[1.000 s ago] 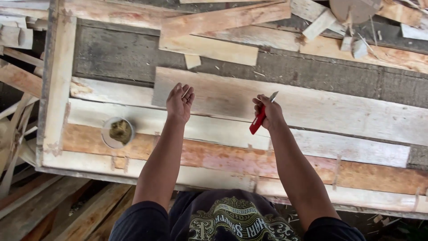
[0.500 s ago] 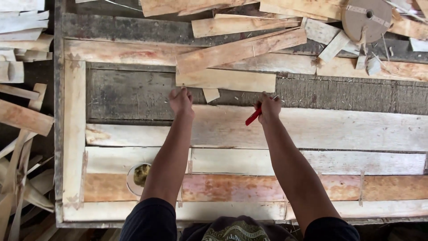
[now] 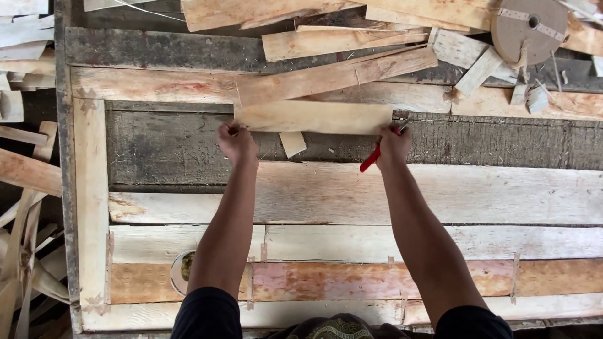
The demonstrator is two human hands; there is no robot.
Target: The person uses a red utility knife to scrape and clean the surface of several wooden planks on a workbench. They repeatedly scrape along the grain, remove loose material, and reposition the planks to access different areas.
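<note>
Left hand (image 3: 235,139): grip closed on the left end of one pale wooden board (image 3: 314,117), which lies crosswise just above centre frame. Right hand (image 3: 394,143): closed at the board's right end while also holding one red-handled cutter (image 3: 370,157); the handle slants down-left below the fist, and the blade tip is barely visible at the board's corner. Whether the right fingers actually clamp the board cannot be determined.

The board rests on the worktop (image 3: 440,188), a large frame of long horizontal planks, with a dark, weathered strip directly beneath the board. One small offcut (image 3: 293,143) lies just below the board, between the two hands. One longer tilted plank (image 3: 336,75) touches the board's upper edge, and further loose planks are stacked above it.

One round cardboard disc (image 3: 529,28) sits at upper right, among small scraps. One round container (image 3: 181,271) at lower left is mostly hidden by the left forearm; its contents are unclear. Scrap strips at the left edge are cut off by the frame.
</note>
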